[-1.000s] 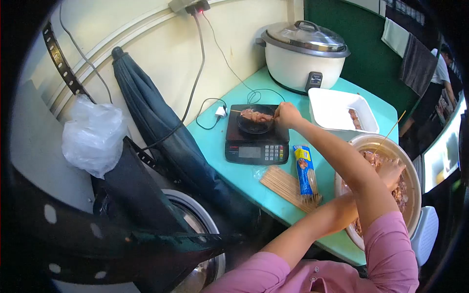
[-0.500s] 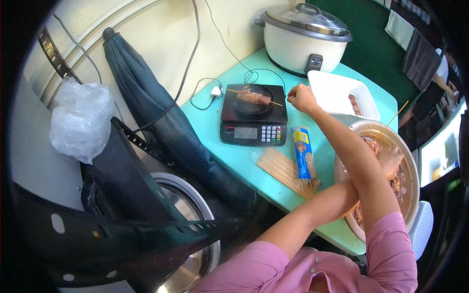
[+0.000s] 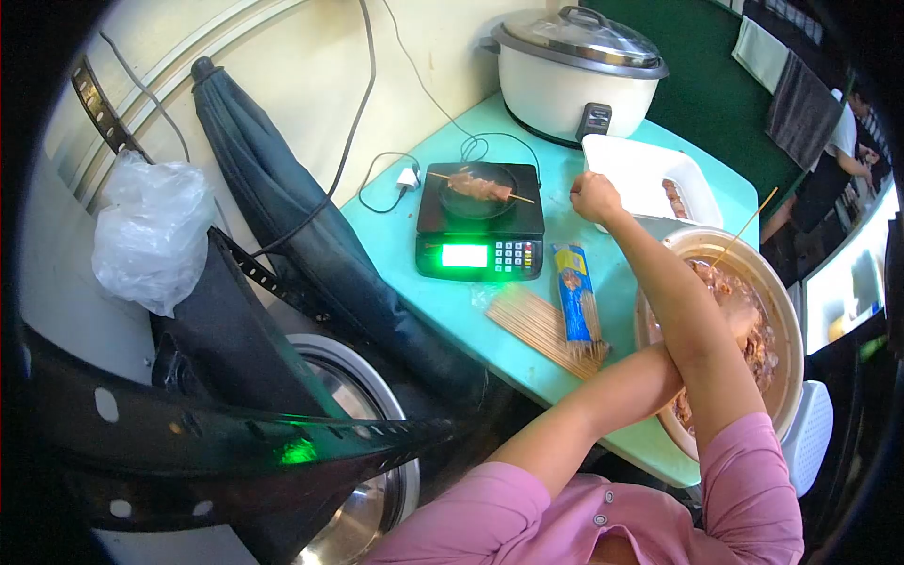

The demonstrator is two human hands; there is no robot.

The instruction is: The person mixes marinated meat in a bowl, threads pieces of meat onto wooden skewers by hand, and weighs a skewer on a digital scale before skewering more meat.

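My arms cross, the right over the left. My right hand point(image 3: 597, 198) hovers between the kitchen scale and the white tray, its fingers curled closed with nothing visible in them. On the black scale point(image 3: 480, 247), whose display glows green, a dark round plate point(image 3: 480, 209) bears a skewer of raw meat point(image 3: 478, 187). My left hand point(image 3: 741, 315) is down in a large round tub point(image 3: 799, 353) of wet meat pieces point(image 3: 758, 363); its fingers are hidden. A bamboo skewer point(image 3: 751, 224) leans up out of that tub. One finished meat skewer point(image 3: 673, 199) lies inside the white tray point(image 3: 636, 179).
Loose bamboo skewers point(image 3: 539, 330) and a blue skewer packet point(image 3: 574, 294) lie on the turquoise table point(image 3: 400, 240). A rice cooker point(image 3: 576, 85) stands at the back. A folded umbrella point(image 3: 273, 174) leans at left, near a metal basin point(image 3: 400, 395). Another person point(image 3: 843, 151) is far right.
The scale's display has lit up green. My right hand has drawn slightly away from the scale, and its fingers have curled in. The left hand stays in the tub.
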